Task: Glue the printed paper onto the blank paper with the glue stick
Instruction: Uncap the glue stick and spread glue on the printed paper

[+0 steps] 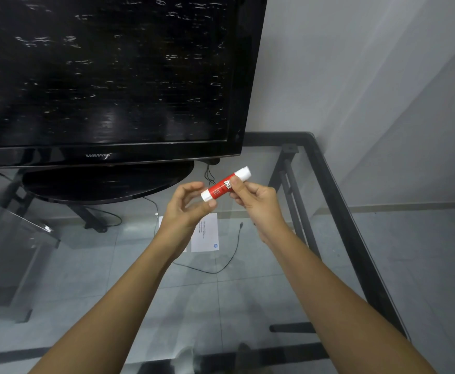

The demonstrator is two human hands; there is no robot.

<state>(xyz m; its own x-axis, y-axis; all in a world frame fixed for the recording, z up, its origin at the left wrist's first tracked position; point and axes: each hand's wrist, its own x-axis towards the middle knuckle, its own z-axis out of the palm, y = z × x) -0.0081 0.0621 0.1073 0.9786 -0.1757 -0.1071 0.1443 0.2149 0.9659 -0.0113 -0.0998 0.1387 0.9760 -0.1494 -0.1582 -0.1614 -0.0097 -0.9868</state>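
Observation:
A red and white glue stick [222,187] is held in the air above the glass table, tilted up to the right. My right hand [256,202] grips its red middle. My left hand [184,209] touches its lower white end with thumb and fingertips, fingers curled. Below the hands a printed paper [207,236] with small text and a blue logo lies flat on the glass. A second white sheet [161,221] lies left of it, mostly hidden behind my left wrist.
A large black Samsung television [107,76] on its oval stand [107,184] fills the back left. The glass table [329,184] has a black metal frame along its right edge. A thin black cable [231,255] shows under the glass near the papers.

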